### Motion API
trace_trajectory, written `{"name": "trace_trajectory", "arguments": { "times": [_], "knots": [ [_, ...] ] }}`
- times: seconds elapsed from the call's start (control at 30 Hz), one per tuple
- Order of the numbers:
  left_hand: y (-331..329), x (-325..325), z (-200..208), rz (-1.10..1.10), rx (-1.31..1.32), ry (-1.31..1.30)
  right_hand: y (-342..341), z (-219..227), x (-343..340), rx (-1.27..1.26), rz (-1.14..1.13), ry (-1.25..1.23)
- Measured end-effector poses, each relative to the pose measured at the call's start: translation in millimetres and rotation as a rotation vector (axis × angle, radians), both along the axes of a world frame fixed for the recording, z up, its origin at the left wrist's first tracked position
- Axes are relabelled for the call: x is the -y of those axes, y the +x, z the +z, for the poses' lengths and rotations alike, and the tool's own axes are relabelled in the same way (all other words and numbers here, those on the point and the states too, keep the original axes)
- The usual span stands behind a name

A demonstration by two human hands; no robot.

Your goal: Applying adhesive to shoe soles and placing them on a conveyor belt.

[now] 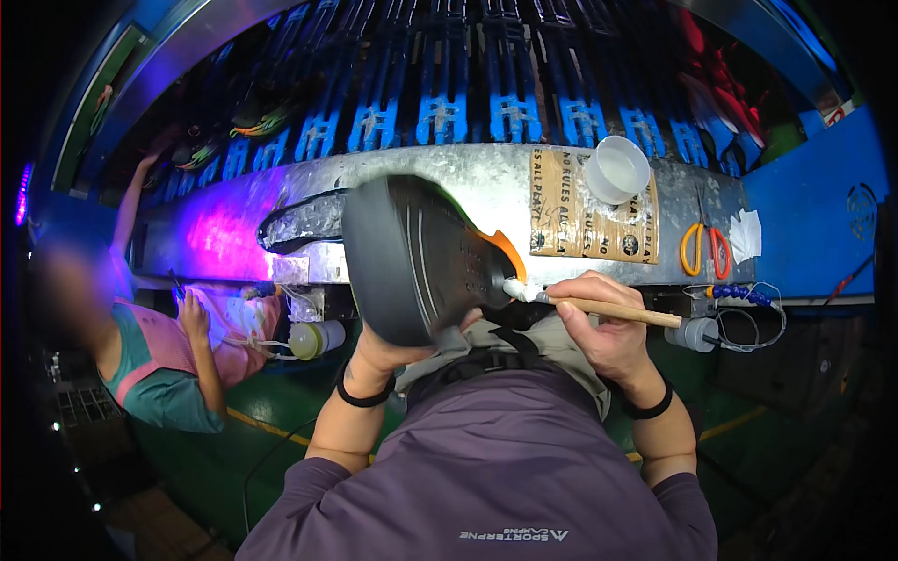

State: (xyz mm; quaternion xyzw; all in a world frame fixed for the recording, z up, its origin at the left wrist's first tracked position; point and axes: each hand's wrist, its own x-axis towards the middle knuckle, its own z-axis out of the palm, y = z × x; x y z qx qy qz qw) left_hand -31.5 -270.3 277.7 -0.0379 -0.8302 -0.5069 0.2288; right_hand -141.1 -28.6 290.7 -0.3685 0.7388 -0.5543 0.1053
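In front of my body a black shoe [407, 262] with a thick dark sole is held up, tilted, with an orange edge along its opening. My left hand [383, 348] grips it from below, most of the fingers hidden behind it. A brush [617, 309] with a wooden handle is pinched in my right hand [603, 341]. Its white tip lies against the shoe's right end, by the orange edge.
A metal bench [449, 164] carries a dark shoe part [304, 224], printed brown card [561, 220], a translucent cup [617, 171], orange-and-red-handled scissors [705, 251] and white tissue [745, 234]. Beyond runs a rack with blue holders [441, 117]. A co-worker [168, 365] works at left.
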Motion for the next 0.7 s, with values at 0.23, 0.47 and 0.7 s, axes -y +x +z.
{"name": "trace_trajectory", "arguments": {
  "times": [0.23,0.47,0.7],
  "knots": [
    [3,-11,-34,-0.038,0.198,0.401,18,-7,3,0.265,-0.187,-0.039],
    [-3,0,-40,-0.186,0.06,0.859,17,-29,1,0.41,-0.338,-0.303],
    [-5,21,-40,-0.115,0.097,1.271,-21,-56,-23,0.076,-0.601,-0.283]
  ]
}}
